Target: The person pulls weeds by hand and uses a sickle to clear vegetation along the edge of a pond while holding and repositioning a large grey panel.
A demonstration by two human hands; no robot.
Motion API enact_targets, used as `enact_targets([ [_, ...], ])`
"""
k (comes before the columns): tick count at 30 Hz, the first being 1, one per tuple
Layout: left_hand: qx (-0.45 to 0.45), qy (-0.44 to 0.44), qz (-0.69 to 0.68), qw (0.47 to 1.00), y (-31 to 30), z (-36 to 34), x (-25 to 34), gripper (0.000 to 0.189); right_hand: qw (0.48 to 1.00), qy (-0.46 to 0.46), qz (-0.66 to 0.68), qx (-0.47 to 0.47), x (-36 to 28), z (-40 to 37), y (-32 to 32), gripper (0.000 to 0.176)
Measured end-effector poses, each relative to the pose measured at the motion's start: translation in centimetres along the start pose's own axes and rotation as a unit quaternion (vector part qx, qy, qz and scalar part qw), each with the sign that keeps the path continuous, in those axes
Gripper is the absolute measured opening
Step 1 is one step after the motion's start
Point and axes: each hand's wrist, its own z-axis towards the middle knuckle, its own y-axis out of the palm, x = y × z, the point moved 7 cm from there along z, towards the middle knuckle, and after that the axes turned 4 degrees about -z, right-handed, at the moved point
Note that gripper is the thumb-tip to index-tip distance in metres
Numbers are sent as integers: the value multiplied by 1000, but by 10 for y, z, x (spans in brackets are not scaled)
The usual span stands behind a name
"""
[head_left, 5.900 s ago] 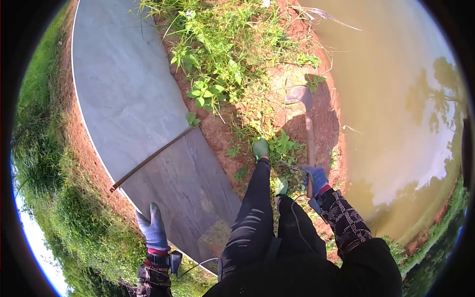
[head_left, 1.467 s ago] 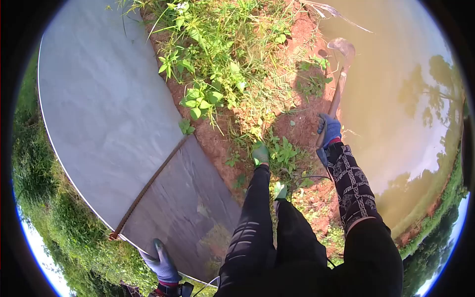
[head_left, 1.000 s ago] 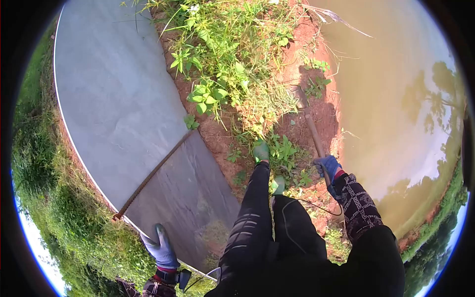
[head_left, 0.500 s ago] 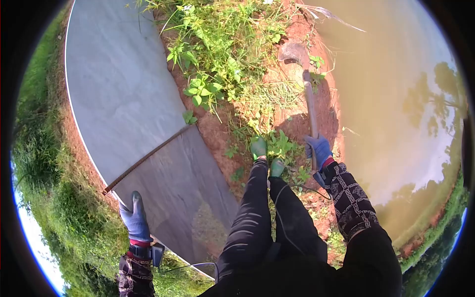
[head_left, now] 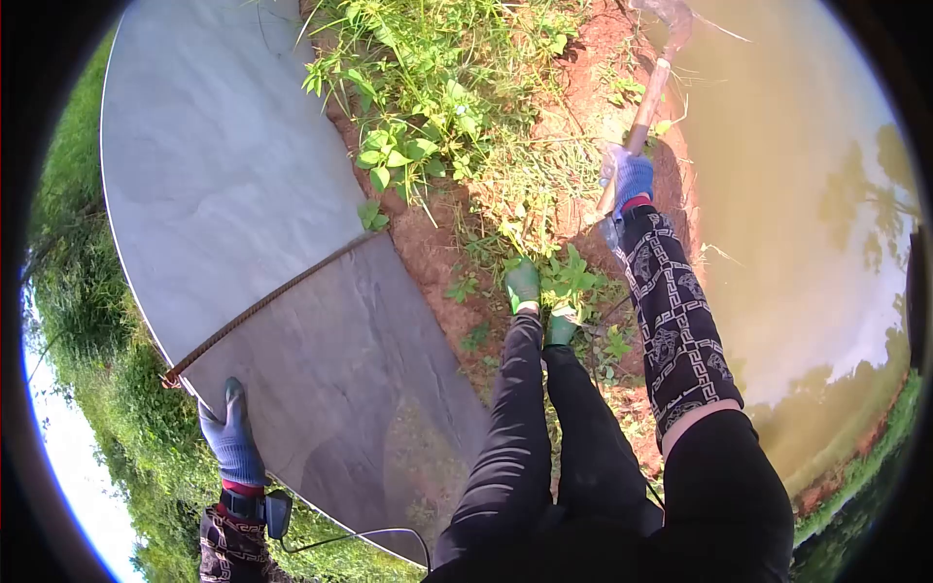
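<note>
My right hand [head_left: 630,178], in a blue glove and slightly smeared by motion, is wrapped around the wooden handle of a sickle [head_left: 651,97]. Its curved blade reaches the top of the view, beside the water's edge. To the left, my gloved left hand [head_left: 231,437] is at the pale upper edge of a long grey sheet [head_left: 330,340]. The thumb lies on the near face, and the other fingers are mostly hidden behind the edge. A rusty ribbed rod [head_left: 267,309] runs across the sheet just ahead of this hand.
Muddy water [head_left: 777,243] lies along the right side. Between it and the sheet runs a reddish soil bank [head_left: 622,126] with leafy weeds [head_left: 428,107]. My green shoes [head_left: 523,282] stand on it. Dense grass [head_left: 146,418] grows beyond the sheet, and cables hang near my body.
My right arm has stretched forward, carrying the sickle up the view and its blade rightward to the water. My left hand stays at the sheet's edge, while the view has shifted slightly.
</note>
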Motion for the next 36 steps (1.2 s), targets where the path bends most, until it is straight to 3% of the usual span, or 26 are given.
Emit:
enact_targets([
  [2,-1,-5,16,1000,-1,-1,0,40,984,138,-99,-44,100,-30,-2,19],
  [3,2,-6,19,1000,-1,-1,1,39,970,198,-88,-107,168,-51,-19,21],
  [4,4,-8,21,1000,-1,-2,0,38,927,267,-237,-114,173,-98,-32,19],
  [5,4,-10,20,1000,-2,0,-2,38,920,291,-246,-94,207,-116,-70,20],
  [8,7,-1,55,998,-1,-1,4,42,896,314,-302,-80,154,-168,-109,22],
  [10,3,-7,50,999,0,0,2,42,926,252,-274,-61,116,-166,-120,23],
  [14,16,-9,44,999,0,-1,3,40,970,184,-154,-33,62,-69,-84,18],
  [16,13,-10,41,999,-6,1,-4,39,994,66,-74,36,25,-28,-46,16],
  [18,11,-8,39,999,-7,2,-9,38,999,43,-9,1,38,17,-16,16],
  [20,22,-5,40,999,-9,3,-8,35,998,56,-25,-13,79,1,9,17],
  [21,21,-4,42,999,-8,3,-7,35,986,130,-60,-84,135,-7,3,16],
  [22,20,-11,50,998,-8,2,-6,36,957,211,-136,-142,186,-30,-18,16],
  [23,19,-18,56,998,-7,1,-5,37,913,245,-295,-140,198,-66,-36,16],
  [26,9,-12,57,998,-4,0,-1,37,913,276,-277,-114,182,-118,-81,24],
  [28,8,-13,44,999,1,-4,5,37,876,335,-315,-146,165,-155,-135,27],
  [30,-3,-6,47,999,-1,-2,3,37,843,299,-427,-135,126,-182,-173,25],
  [33,0,-20,27,999,4,-5,6,37,834,282,-461,-109,78,-197,-194,26],
  [34,-5,-41,0,999,7,-5,7,42,834,280,-463,-107,67,-192,-190,26],
  [36,-6,-28,13,1000,1,-2,0,42,895,231,-379,-31,38,-159,-171,28],
])
